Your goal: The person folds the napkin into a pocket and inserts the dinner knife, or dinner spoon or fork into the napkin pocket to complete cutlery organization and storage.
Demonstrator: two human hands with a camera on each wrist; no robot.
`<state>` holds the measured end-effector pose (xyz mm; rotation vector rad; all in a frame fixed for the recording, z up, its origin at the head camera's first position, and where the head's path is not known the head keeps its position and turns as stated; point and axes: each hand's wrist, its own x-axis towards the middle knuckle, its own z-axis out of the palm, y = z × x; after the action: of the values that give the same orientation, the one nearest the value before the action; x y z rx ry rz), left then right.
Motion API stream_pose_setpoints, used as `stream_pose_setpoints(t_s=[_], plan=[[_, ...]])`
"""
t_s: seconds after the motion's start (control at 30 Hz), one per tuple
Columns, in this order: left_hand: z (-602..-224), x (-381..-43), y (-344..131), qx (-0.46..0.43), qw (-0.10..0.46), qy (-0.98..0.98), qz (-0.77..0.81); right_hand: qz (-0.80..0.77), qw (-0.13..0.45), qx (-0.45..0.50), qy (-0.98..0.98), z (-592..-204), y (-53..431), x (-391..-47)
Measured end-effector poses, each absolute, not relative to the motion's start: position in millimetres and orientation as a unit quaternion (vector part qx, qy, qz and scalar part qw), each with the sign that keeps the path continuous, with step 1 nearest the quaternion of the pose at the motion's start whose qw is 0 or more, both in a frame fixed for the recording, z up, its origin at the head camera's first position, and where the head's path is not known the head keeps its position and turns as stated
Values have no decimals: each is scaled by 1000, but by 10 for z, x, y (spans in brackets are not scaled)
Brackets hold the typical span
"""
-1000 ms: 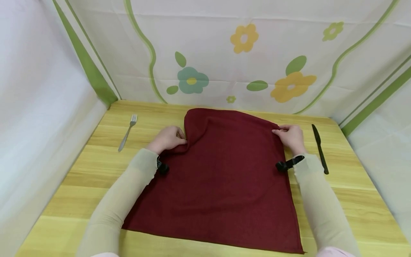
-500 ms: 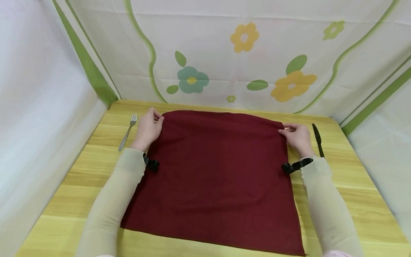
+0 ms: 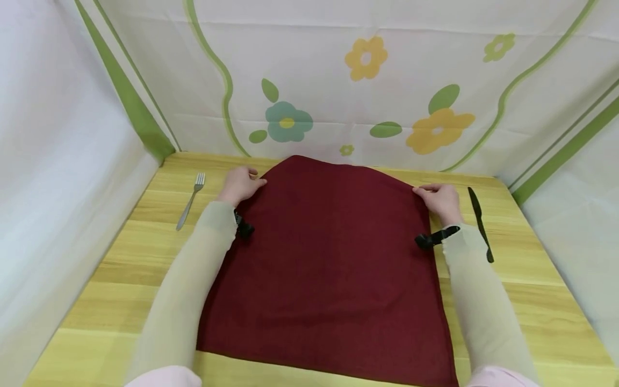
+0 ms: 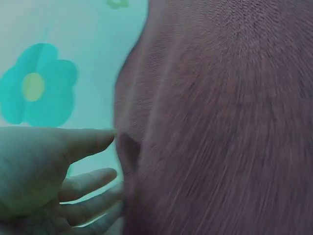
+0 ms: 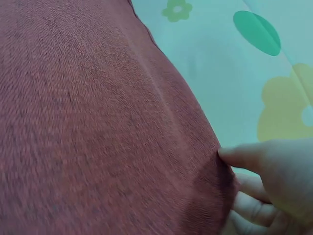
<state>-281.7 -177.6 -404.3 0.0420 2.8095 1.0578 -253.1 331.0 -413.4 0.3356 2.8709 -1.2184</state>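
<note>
Head view: a dark red cloth (image 3: 329,252) is spread over the middle of the tabletop (image 3: 106,290), and both hands are on it. The left hand (image 3: 240,184) pinches the left edge up near the far end, and the right hand (image 3: 440,201) pinches the far right corner area. Between them the far edge bows up, with its peak closer to the left hand. The near part lies pretty flat with a few soft wrinkles, and the bottom right corner runs out of the picture.

Left wrist view has the thumb right at the cloth's edge, other fingers partly tucked behind it. Right wrist view is much the same, thumb on top, fingers underneath.

As for the rest, a silver fork (image 3: 191,202) lies out to the left, tines pointing away from the person, well apart from the cloth. A black knife (image 3: 476,215) sits over on the right, just beside the right sleeve (image 3: 483,301). Behind it all hangs a white backdrop (image 3: 324,59) with printed flowers and green leaves.
</note>
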Motion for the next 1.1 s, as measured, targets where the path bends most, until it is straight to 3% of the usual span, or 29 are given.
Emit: stream_pose_setpoints(t_s=[0.27,0.4,0.57,0.67,0.87,1.1], plan=[[-4058,-2922,-1689,4,99,878,468,-437,-48,129,889,-4169,3223,-2609],[-3986,-2930,-1720,-19,154,795,586,-494,-67,108,860,-4139,3235,-2607],[-3920,-2917,-1743,-10,241,794,557,-521,-50,78,848,-4073,3254,-2575],[-3905,-2891,-1700,24,264,820,507,-526,-41,67,847,-4038,3264,-2561],[-3965,-2831,-1520,72,229,875,420,-525,-36,60,848,-4020,3267,-2539],[-4054,-2826,-1518,50,107,878,464,-524,-39,62,849,-4044,3292,-2519]])
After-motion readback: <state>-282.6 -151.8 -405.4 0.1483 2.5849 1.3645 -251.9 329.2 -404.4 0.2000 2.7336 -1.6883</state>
